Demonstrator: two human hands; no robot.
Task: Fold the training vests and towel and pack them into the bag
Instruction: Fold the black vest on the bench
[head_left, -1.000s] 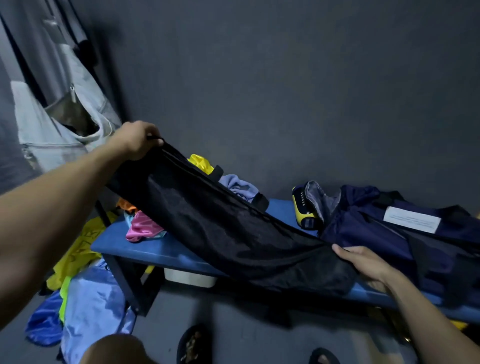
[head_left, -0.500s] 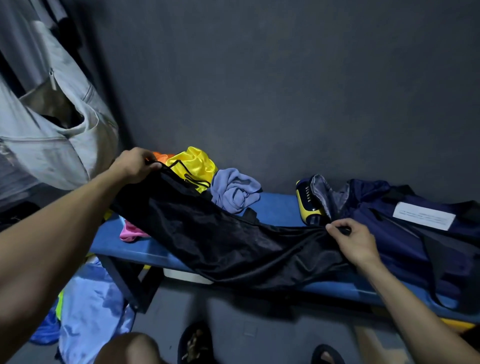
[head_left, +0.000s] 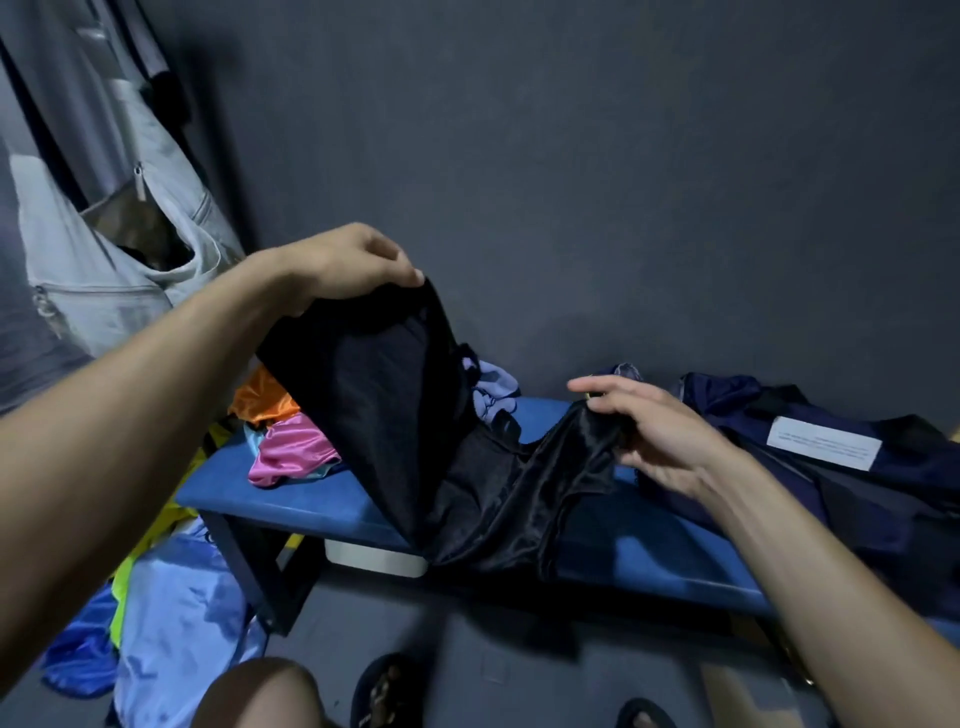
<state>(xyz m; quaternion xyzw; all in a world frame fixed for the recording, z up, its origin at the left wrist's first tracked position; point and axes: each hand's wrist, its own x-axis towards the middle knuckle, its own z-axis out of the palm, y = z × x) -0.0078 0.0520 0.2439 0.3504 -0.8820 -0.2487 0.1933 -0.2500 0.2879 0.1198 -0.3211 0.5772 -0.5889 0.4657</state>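
A: The black vest (head_left: 415, 415) hangs between our two hands and sags onto the front edge of the counter (head_left: 649, 545), about midway along it. Nearest us, on the floor below the counter's left end, lie a light blue cloth (head_left: 176, 613) and a yellow-green one (head_left: 122, 577).

B: And our grip on each side?

A: Our left hand (head_left: 353, 265) is raised above the left part of the counter, fingers curled over the top edge of the fabric. Our right hand (head_left: 660, 436) is lower, over the middle, with some shiny black cloth gathered under thumb and palm while the forefinger sticks out straight. So both hands hold the vest, the right more loosely.

B: Which step are we at?

A: We judge it the first fold of this vest: the two ends look set to be brought together, and nothing is flat yet.

B: What comes next, then?

A: We need to match the edges, lay the cloth doubled on the bare blue stretch, and smooth it; the slippery fabric may slide off the front edge.

B: And farther back?

A: Pink (head_left: 291, 452) and orange (head_left: 262, 397) vests are heaped at the left end, a lilac cloth (head_left: 493, 389) sits by the back edge, and the dark blue bag (head_left: 831, 467) with a white label (head_left: 823, 443) lies on the right end. A grey bag (head_left: 119, 280) hangs on the wall at far left.
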